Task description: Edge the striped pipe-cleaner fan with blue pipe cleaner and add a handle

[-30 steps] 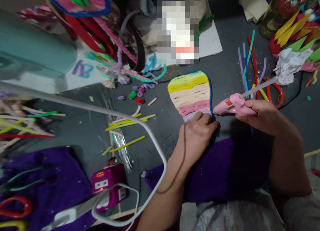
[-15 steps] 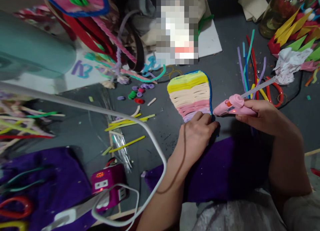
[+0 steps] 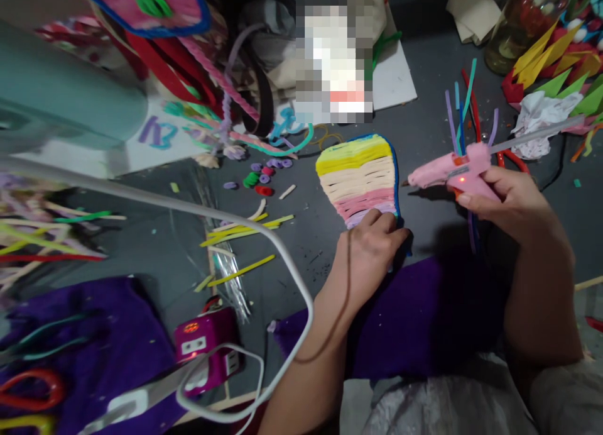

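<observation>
On the dark table lies a flat piece of pipe cleaners [image 3: 360,174], striped yellow, cream, pink and lilac, with a blue strip along its top and right edge. My left hand [image 3: 372,243] is closed at its lower end and covers that part; the thumb and fingers press at the lower right corner, where a bit of the blue pipe cleaner shows. In my right hand [image 3: 509,199] is a pink glue gun [image 3: 455,171], its nozzle pointing left, a little apart from the right edge of the piece. A clear glue stick [image 3: 537,134] juts from its back.
A white cable [image 3: 282,234] arcs over my left forearm. Pipe cleaner pieces [image 3: 245,231] and small coils [image 3: 264,190] lie left of the piece. A purple power adapter [image 3: 207,344], purple cloth [image 3: 400,322], glass jar [image 3: 522,26] and crumpled paper [image 3: 541,121] surround the work.
The glue gun in my right hand has drawn back up and to the right, away from the blue edge, and turned more side-on. My left hand stays on the piece.
</observation>
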The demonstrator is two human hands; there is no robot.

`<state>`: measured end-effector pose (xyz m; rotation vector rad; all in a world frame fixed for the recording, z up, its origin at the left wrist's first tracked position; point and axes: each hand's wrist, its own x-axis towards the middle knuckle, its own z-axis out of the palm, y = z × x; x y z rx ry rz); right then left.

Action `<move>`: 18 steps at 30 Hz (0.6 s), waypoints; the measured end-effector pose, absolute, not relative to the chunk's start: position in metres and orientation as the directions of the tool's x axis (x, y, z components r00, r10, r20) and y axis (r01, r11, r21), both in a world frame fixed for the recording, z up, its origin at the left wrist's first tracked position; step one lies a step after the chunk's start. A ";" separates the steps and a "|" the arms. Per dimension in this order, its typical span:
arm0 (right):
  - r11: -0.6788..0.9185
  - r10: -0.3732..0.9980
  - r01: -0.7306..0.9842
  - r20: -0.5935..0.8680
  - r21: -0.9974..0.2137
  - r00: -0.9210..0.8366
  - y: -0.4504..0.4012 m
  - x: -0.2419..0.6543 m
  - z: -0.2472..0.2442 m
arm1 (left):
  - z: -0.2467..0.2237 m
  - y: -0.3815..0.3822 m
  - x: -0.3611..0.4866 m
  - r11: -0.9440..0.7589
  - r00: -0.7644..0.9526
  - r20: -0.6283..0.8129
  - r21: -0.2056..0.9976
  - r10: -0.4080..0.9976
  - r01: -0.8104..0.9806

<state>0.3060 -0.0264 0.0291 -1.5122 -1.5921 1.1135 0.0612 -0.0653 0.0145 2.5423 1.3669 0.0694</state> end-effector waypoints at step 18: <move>0.000 0.808 -0.201 -0.118 -0.980 0.578 -0.034 0.370 -0.013 | 0.003 -0.057 0.060 -0.610 0.626 -0.015 0.208 0.780 0.765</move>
